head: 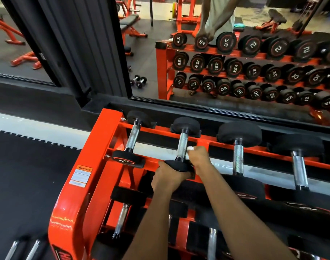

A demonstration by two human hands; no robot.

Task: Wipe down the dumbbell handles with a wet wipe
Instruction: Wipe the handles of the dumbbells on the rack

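Observation:
Several black dumbbells with knurled steel handles lie across the top tier of an orange rack [102, 139]. My left hand [168, 177] grips the near black head of the second dumbbell [183, 141] from the left. My right hand [198, 156] is closed around a white wet wipe [190, 148], pressed against the right side of that dumbbell's handle near its lower end. The leftmost dumbbell [133, 135] and a larger one [238, 158] flank it untouched.
A wall mirror [235, 53] directly behind the rack reflects the loaded rack, benches and orange machines. Lower tiers hold more dumbbells [122, 218]. Black rubber flooring [29, 175] lies left of the rack. A black pillar [66, 44] stands at back left.

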